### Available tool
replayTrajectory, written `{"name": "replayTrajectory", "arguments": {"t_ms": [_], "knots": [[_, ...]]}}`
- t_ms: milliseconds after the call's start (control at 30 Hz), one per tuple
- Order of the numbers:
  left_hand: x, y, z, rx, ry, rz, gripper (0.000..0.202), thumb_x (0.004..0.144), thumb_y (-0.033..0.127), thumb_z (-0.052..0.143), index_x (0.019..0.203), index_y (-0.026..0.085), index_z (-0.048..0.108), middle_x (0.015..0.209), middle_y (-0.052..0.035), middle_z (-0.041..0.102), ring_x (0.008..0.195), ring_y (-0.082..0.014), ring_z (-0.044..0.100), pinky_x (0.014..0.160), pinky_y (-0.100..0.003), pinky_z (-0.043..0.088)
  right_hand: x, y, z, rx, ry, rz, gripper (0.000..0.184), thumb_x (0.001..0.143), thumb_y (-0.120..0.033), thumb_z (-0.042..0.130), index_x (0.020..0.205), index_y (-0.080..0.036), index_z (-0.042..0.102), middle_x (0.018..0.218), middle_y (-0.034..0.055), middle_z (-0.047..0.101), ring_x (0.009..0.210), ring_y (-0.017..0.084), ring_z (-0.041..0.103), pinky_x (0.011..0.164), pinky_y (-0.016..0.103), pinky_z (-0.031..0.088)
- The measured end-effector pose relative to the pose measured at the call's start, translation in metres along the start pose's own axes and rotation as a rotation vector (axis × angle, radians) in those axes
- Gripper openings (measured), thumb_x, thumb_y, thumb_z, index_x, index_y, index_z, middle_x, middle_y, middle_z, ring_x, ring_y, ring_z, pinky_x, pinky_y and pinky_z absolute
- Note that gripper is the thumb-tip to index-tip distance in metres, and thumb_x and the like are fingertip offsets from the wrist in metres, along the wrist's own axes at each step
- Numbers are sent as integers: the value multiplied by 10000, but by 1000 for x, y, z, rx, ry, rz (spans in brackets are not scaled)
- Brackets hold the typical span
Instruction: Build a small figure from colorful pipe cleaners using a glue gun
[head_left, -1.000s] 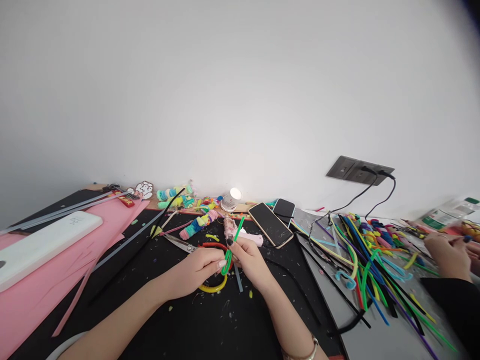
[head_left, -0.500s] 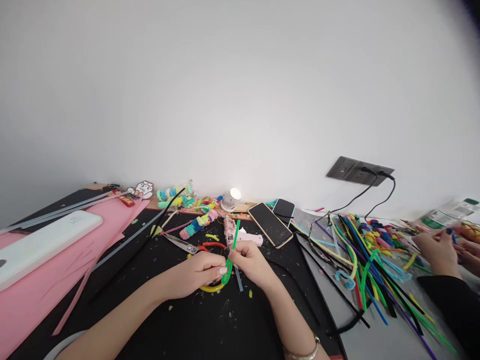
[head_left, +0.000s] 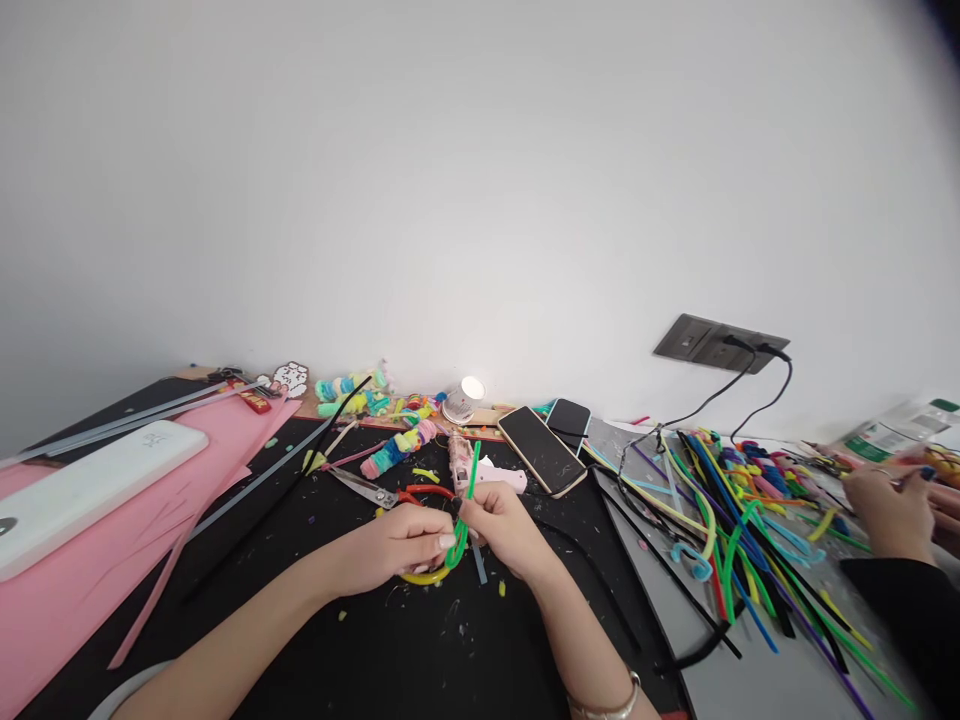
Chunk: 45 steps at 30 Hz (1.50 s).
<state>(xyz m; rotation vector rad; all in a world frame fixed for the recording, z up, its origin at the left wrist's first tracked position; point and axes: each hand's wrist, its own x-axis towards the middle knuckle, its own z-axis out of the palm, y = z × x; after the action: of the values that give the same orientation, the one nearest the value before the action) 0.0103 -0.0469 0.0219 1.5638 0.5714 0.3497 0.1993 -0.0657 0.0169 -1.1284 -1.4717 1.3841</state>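
In the head view, the left hand (head_left: 416,540) and the right hand (head_left: 499,522) are close together above the bench (head_left: 390,660), both pinching the green pipe cleaner (head_left: 475,468). It is folded between them, and one end points upward. The step in hand appears to be bending this piece. In my judgement, the next move calls for a firm left pinch near the fold, while the right hand guides the upper end. Scissors (head_left: 365,488) lie just behind the left hand.

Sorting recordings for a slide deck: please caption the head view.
The left hand and right hand hold a bent green pipe cleaner over scissors on a black table.
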Motion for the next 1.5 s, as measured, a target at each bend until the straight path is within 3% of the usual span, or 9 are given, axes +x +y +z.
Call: {"name": "replayTrajectory", "arguments": {"t_ms": [133, 267, 467, 767, 867, 967, 1100, 1267, 1500], "knots": [[2, -4, -5, -77, 123, 53, 509, 882, 639, 417, 709, 168, 507, 573, 45, 418, 504, -93, 304, 495, -255, 194, 4, 2, -2, 130, 234, -44, 404, 757, -390, 603, 501, -220, 341, 432, -99, 277, 426, 50, 156, 448, 236, 114], [2, -5, -7, -215, 154, 82, 509, 875, 657, 401, 663, 194, 406, 540, 67, 358, 455, -73, 252, 478, -257, 143, 7, 3, -4, 209, 338, -80, 394, 750, -397, 604, 499, -216, 360, 428, -98, 289, 419, 47, 157, 448, 241, 104], [2, -2, -5, -229, 223, 95, 497, 798, 505, 637, 620, 221, 269, 548, 104, 244, 464, -55, 190, 493, -244, 155, 7, 3, -4, 242, 370, -92, 384, 744, -387, 600, 497, -216, 362, 432, -94, 291, 422, 53, 173, 453, 246, 117], [5, -6, -10, 18, 451, 133, 574, 856, 585, 486, 522, 231, 183, 493, 81, 175, 450, -76, 172, 497, -296, 159, 8, 4, 1, 254, 347, -86, 405, 737, -413, 627, 508, -216, 357, 435, -97, 291, 418, 46, 158, 446, 236, 110], [4, -3, -9, 33, 479, 160, 516, 885, 569, 448, 538, 218, 294, 522, 66, 269, 464, -87, 229, 485, -279, 216, 7, 6, 1, 250, 342, -102, 421, 755, -440, 636, 521, -211, 372, 443, -97, 291, 420, 46, 163, 447, 234, 101], [3, -2, -8, 90, 487, 155, 417, 912, 519, 428, 687, 189, 548, 510, 61, 370, 472, -105, 338, 506, -264, 313, 7, 6, 1, 234, 353, -111, 422, 763, -458, 642, 536, -208, 389, 452, -96, 294, 426, 49, 175, 451, 232, 104], [5, -6, -8, 129, 538, 73, 288, 839, 422, 584, 845, 165, 713, 541, 23, 569, 463, -116, 444, 532, -271, 412, 7, 4, 0, 225, 366, -117, 423, 763, -476, 641, 544, -207, 398, 467, -91, 306, 436, 55, 183, 453, 235, 109], [8, -12, -10, 105, 674, 134, 308, 686, 368, 754, 542, 180, 558, 718, -43, 690, 594, -159, 574, 588, -287, 475, 7, 6, -2, 234, 389, -118, 396, 761, -438, 634, 541, -207, 399, 466, -93, 303, 436, 57, 184, 456, 240, 113], [2, -11, -11, 185, 646, 186, 442, 882, 483, 542, 558, 185, 493, 616, 1, 628, 430, -99, 487, 515, -263, 448, 8, 12, -2, 225, 413, -143, 375, 787, -413, 603, 545, -209, 401, 474, -89, 292, 446, 65, 183, 460, 247, 114]]}}
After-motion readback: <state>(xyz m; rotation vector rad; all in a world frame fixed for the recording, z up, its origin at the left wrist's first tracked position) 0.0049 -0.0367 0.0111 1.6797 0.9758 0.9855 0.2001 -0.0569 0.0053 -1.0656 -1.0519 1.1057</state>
